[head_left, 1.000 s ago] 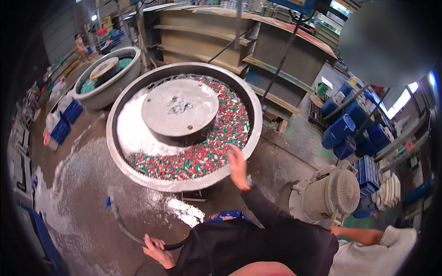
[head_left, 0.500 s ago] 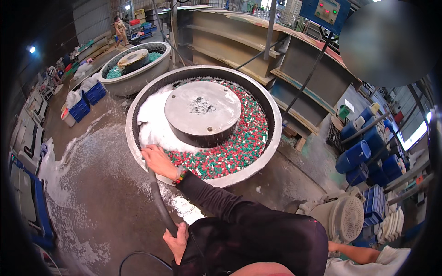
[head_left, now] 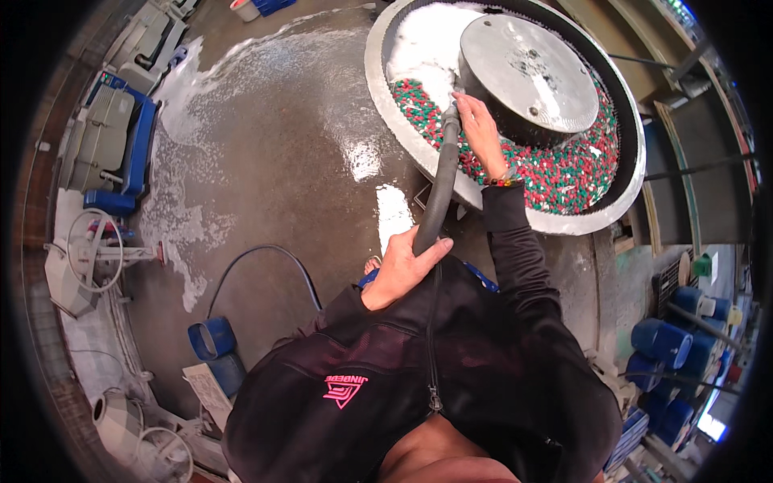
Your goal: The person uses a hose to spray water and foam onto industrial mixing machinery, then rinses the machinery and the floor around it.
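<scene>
A thick dark grey hose (head_left: 439, 189) runs up from my body to the round vibrating tub (head_left: 392, 109). My left hand (head_left: 407, 266) is wrapped round the hose low down, close to my jacket. At the hose's upper end, my right hand (head_left: 481, 133) reaches over the tub's near side with its fingers at the nozzle (head_left: 452, 117); the thumb side is partly hidden. Small red, green and white pieces (head_left: 555, 173) fill the tub's channel, and white foam (head_left: 427, 48) covers its left part. A flat metal lid (head_left: 531, 72) caps the middle.
Wet floor (head_left: 266, 161) with foam streaks lies to the left. A thin dark hose (head_left: 262, 248) curves across it. Machines with a handwheel (head_left: 95, 249) stand along the left side, with a blue drum (head_left: 212, 338) lower down. More blue drums (head_left: 662, 342) are at the right.
My view has swung down and turned, so the tub now sits at upper right. The hose end has moved inward over the tub's channel, with both hands still on the hose.
</scene>
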The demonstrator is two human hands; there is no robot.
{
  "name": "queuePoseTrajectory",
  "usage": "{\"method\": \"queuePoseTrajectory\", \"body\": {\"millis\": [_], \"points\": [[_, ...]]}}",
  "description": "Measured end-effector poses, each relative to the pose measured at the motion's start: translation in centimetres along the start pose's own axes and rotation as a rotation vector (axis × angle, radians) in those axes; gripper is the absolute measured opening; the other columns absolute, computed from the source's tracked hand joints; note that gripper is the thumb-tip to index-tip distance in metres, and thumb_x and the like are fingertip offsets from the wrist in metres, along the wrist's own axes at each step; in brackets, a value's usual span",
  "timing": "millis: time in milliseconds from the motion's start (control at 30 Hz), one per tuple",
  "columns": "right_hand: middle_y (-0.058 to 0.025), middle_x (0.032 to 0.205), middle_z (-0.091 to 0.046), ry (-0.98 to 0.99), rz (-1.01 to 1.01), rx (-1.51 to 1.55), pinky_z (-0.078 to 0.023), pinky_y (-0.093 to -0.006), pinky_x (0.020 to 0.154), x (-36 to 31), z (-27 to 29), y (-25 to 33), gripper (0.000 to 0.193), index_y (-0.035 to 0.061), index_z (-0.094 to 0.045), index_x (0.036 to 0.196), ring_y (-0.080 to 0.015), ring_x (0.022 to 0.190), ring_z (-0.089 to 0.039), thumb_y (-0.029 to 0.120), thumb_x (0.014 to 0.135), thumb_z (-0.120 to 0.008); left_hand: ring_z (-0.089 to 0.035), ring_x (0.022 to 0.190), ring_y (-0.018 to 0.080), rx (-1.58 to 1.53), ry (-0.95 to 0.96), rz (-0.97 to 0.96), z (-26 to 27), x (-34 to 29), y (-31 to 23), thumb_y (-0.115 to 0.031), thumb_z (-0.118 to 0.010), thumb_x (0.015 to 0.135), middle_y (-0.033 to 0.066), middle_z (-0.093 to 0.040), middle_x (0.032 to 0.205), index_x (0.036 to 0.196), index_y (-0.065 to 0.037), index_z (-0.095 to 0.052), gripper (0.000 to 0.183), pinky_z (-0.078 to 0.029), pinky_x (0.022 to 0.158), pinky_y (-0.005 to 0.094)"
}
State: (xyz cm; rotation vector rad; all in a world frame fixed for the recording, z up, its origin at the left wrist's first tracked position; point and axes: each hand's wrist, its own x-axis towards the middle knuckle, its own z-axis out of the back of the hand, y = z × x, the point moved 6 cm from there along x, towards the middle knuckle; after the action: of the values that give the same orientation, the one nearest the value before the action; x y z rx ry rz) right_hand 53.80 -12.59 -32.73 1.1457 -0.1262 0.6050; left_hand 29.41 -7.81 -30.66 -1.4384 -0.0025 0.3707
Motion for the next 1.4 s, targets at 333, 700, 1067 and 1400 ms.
{"method": "queuePoseTrajectory", "body": {"millis": [333,700,1067,1400], "points": [[-0.0111,0.096,-0.057,-0.054,-0.127,0.429,-0.040,-0.0258,0.076,2.7,-2.9,1.7,0.035,-0.0016,-0.055,0.108,-0.0148,0.083,-0.051,0.026,0.087,-0.045,-0.044,0.056,0.0061,-0.059,0.072,-0.150,-0.6,-0.1,0.0,-0.024,-0.064,0.078,0.0002,-0.049,0.056,0.071,-0.002,-0.054,0.025,-0.038,0.051,0.0263],[-0.0234,0.116,-0.040,-0.218,0.074,0.182,-0.035,-0.0394,0.089,1.5,-3.1,0.8,0.036,-0.0005,-0.044,0.115,-0.0344,0.107,-0.038,0.018,0.084,-0.045,-0.046,0.055,0.0056,-0.018,0.149,-0.056,-2.2,0.1,1.3,-0.020,-0.064,0.078,-0.0019,-0.050,0.057,0.072,-0.002,-0.055,0.022,-0.039,0.051,0.0235],[-0.0199,0.119,-0.035,-0.136,-0.395,0.546,-0.029,-0.0349,0.094,-0.5,-4.3,-7.2,0.032,0.0030,-0.054,0.104,-0.0289,0.119,-0.026,0.027,0.085,-0.044,-0.043,0.054,0.0055,-0.083,0.182,-0.015,-3.2,0.9,1.8,-0.026,-0.063,0.078,-0.0021,-0.048,0.054,0.068,-0.003,-0.054,0.026,-0.036,0.049,0.0237],[-0.0131,0.099,-0.049,0.063,-0.048,0.026,-0.028,-0.0394,0.090,-0.9,-5.0,-4.6,0.022,0.0025,-0.052,0.090,-0.0308,0.100,-0.036,0.019,0.088,-0.037,-0.037,0.047,0.0031,-0.187,0.110,-0.066,-2.2,0.2,1.9,-0.017,-0.060,0.081,-0.0039,-0.043,0.052,0.065,-0.004,-0.050,0.023,-0.027,0.043,0.0208]]}}
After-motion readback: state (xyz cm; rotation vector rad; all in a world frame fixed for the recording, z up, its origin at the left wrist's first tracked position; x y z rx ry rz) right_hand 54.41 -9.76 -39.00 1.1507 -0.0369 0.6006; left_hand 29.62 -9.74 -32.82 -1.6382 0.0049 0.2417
